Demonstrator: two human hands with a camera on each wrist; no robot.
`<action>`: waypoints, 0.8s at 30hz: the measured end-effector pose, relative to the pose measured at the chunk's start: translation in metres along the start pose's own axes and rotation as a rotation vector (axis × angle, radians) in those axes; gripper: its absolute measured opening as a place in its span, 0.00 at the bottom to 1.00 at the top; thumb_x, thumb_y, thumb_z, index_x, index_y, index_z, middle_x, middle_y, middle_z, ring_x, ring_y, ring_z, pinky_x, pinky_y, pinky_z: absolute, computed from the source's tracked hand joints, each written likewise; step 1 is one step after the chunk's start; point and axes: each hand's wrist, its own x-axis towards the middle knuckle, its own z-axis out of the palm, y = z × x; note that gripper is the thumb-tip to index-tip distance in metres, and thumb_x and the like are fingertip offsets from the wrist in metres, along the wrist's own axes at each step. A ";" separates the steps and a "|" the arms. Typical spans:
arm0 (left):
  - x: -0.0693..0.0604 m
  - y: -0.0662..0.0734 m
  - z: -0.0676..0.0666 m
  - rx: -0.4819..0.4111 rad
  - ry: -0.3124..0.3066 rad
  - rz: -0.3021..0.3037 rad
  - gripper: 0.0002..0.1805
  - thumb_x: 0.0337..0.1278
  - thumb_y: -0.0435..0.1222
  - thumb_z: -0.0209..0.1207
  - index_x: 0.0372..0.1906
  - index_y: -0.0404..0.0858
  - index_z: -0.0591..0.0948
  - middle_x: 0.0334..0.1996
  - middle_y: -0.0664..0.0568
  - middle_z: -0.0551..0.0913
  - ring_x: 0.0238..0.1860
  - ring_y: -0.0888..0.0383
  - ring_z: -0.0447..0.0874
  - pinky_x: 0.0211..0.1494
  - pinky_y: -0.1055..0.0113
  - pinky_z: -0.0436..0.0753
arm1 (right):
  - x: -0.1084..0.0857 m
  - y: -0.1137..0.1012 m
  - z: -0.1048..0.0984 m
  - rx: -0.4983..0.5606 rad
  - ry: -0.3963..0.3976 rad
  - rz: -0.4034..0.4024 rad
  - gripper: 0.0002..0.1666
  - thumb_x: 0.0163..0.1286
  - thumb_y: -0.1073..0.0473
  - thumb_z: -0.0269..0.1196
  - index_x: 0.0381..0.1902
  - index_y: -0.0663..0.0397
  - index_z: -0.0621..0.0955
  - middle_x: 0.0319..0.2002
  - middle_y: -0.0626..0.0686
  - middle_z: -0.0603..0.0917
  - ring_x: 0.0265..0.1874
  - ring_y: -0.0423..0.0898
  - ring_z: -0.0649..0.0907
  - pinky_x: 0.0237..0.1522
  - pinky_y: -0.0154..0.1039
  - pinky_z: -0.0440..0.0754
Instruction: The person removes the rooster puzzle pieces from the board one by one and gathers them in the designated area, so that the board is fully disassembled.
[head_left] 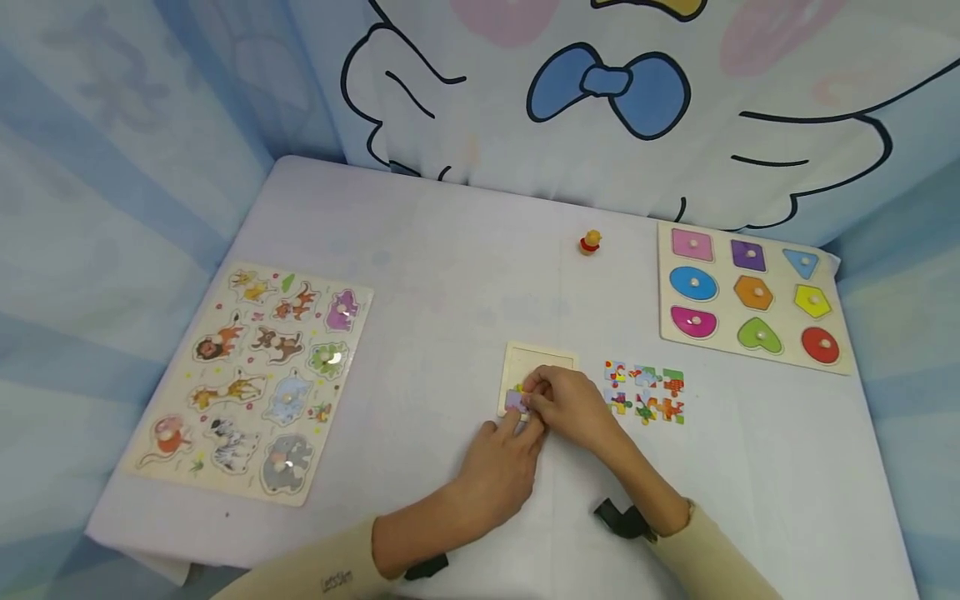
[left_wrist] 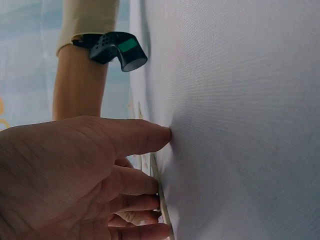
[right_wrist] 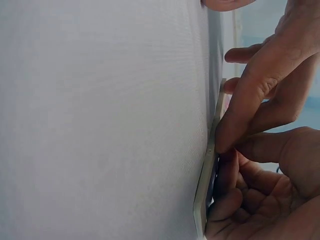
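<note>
A small wooden puzzle tray lies on the table in front of me, its upper part bare. A purple jigsaw piece sits in its lower left, partly covered by fingers. My right hand reaches over the tray's right side, thumb and fingertips pinching at a jigsaw piece that they mostly hide. Below it, my left hand rests with extended fingers on the tray's lower edge. In the left wrist view the left thumb touches the tablecloth. The right wrist view has both hands' fingertips meeting at the tray's edge.
Several loose jigsaw pieces lie in two rows right of the tray. An animal peg board is at the left, a shape peg board at the back right. A small yellow and red figure stands towards the back.
</note>
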 end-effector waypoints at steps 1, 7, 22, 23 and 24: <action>0.000 0.000 0.000 -0.005 0.002 -0.001 0.34 0.62 0.54 0.58 0.69 0.43 0.74 0.62 0.53 0.68 0.49 0.55 0.66 0.31 0.67 0.68 | -0.001 0.001 0.000 -0.003 0.003 -0.006 0.03 0.63 0.65 0.67 0.35 0.54 0.83 0.25 0.44 0.80 0.22 0.40 0.77 0.27 0.39 0.75; 0.001 0.001 0.000 -0.025 0.006 -0.005 0.32 0.63 0.53 0.57 0.68 0.42 0.75 0.60 0.53 0.69 0.48 0.55 0.66 0.30 0.67 0.68 | -0.007 0.002 0.000 0.024 0.054 -0.025 0.04 0.62 0.64 0.69 0.34 0.51 0.84 0.25 0.41 0.82 0.24 0.37 0.80 0.30 0.38 0.77; -0.001 -0.001 -0.001 -0.007 0.003 0.025 0.33 0.64 0.53 0.56 0.70 0.43 0.73 0.66 0.53 0.68 0.49 0.55 0.64 0.31 0.68 0.68 | -0.016 0.021 -0.022 0.217 0.146 -0.022 0.03 0.63 0.61 0.70 0.35 0.50 0.86 0.28 0.44 0.85 0.25 0.44 0.83 0.28 0.37 0.79; -0.001 -0.001 -0.001 -0.007 -0.002 0.028 0.33 0.64 0.53 0.56 0.70 0.43 0.73 0.67 0.53 0.68 0.49 0.55 0.64 0.31 0.68 0.68 | -0.018 0.024 -0.027 0.217 0.157 -0.014 0.03 0.63 0.60 0.71 0.35 0.50 0.86 0.28 0.44 0.85 0.25 0.45 0.82 0.28 0.37 0.79; -0.001 -0.002 -0.001 -0.011 -0.007 0.029 0.33 0.65 0.53 0.56 0.70 0.43 0.72 0.67 0.53 0.68 0.49 0.55 0.64 0.32 0.68 0.68 | -0.020 0.027 -0.033 0.216 0.166 -0.002 0.03 0.62 0.60 0.71 0.34 0.50 0.86 0.28 0.45 0.85 0.26 0.46 0.82 0.28 0.37 0.79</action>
